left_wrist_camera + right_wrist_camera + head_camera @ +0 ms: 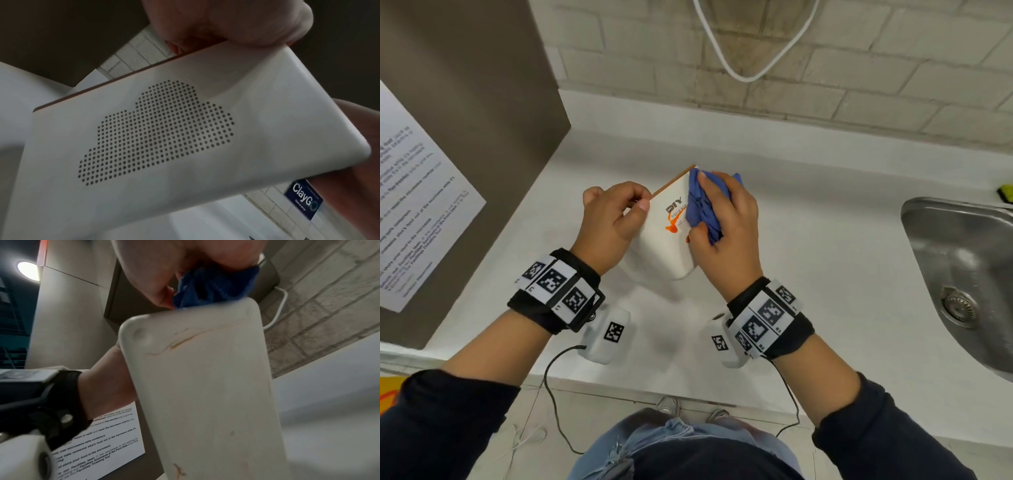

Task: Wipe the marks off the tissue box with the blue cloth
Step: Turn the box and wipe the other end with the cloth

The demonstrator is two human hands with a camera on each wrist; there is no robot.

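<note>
A white tissue box [666, 250] with black lettering and an orange mark [672, 229] is held tilted above the counter. My left hand [610, 219] grips its left side, thumb on the printed face near the brown lid edge. My right hand [726, 226] holds the bunched blue cloth [702, 209] and presses it on the box's right part. In the left wrist view the box [185, 146] shows a dotted cloud pattern, with my fingers [236, 24] on its upper edge. The right wrist view shows the box [205, 394] with faint orange streaks [180, 342] and the cloth [213, 287] at its top.
A white counter [808, 274] lies below. A steel sink [962, 267] sits at the right, a yellow-green sponge [1006, 192] behind it. A brown appliance with a printed notice [421, 192] stands at the left. A white cable [743, 68] hangs on the brick wall.
</note>
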